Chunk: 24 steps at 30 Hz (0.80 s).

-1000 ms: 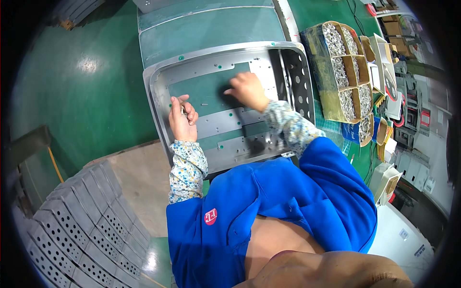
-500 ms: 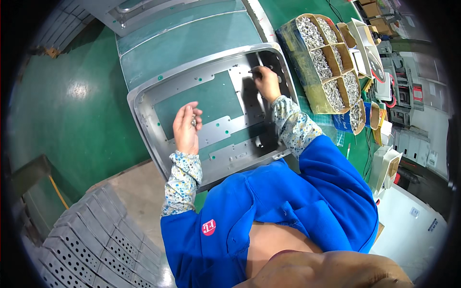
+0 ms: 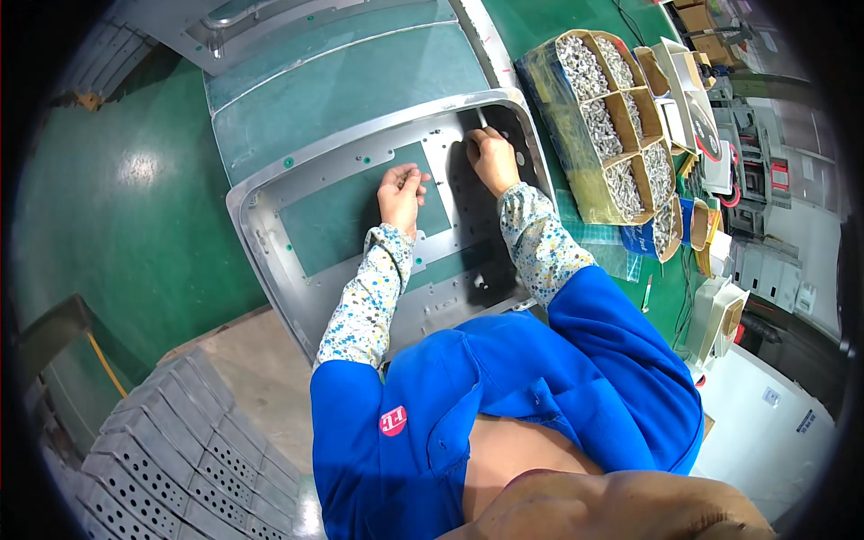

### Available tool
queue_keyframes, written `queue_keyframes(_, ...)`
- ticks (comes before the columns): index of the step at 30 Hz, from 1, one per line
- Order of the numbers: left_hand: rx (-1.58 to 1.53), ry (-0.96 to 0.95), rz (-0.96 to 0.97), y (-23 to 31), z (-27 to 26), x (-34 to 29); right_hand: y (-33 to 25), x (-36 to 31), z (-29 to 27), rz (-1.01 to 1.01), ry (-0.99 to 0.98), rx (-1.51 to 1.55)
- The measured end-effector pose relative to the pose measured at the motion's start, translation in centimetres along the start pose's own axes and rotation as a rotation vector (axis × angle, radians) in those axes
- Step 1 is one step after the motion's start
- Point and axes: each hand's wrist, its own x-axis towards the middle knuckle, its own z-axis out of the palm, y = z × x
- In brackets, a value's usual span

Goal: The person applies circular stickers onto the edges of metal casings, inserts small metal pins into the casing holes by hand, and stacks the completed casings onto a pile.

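A grey metal casing (image 3: 335,267) with rounded corners and a large rectangular cutout lies in front of me. Over that cutout, my left hand (image 3: 402,193) is closed, its fingers curled over small metal pieces that are now mostly hidden. My right hand (image 3: 493,164) reaches inside the casing near its far right corner. Its fingers are bent together at the inner panel, and anything they hold cannot be made out. Small studs and holes dot the panel around both hands.
To the right, a divided cardboard box (image 3: 589,171) holds many small metal parts in its compartments. Behind the casing is a green-covered work surface (image 3: 360,94). Perforated grey metal parts (image 3: 171,450) are stacked at lower left. Another metal casing (image 3: 211,40) lies at the far end.
My left hand has moved right and farther in, and its fingers have curled over the small metal pieces. My right hand stays near the far right corner, shifting only slightly.
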Motion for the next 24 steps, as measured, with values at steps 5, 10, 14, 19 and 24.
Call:
queue_keyframes(5,-0.051,0.009,-0.004,-0.6,-0.2,0.6,-0.2,0.3,-0.3,-0.036,-0.048,-0.047)
queue_keyframes(10,-0.042,0.01,0.003,-0.6,-0.1,0.8,0.0,0.6,-0.2,-0.082,-0.084,-0.103)
queue_keyframes(14,-0.013,-0.025,0.005,-0.3,0.2,0.8,1.5,0.8,0.6,0.033,-0.127,-0.147)
queue_keyframes(19,-0.132,-0.172,0.003,1.0,0.5,0.2,-4.5,0.5,-0.7,-0.331,-0.211,0.162)
queue_keyframes(24,-0.133,-0.103,-0.032,1.0,-1.0,0.9,-2.9,1.8,1.6,0.135,-0.069,0.426)
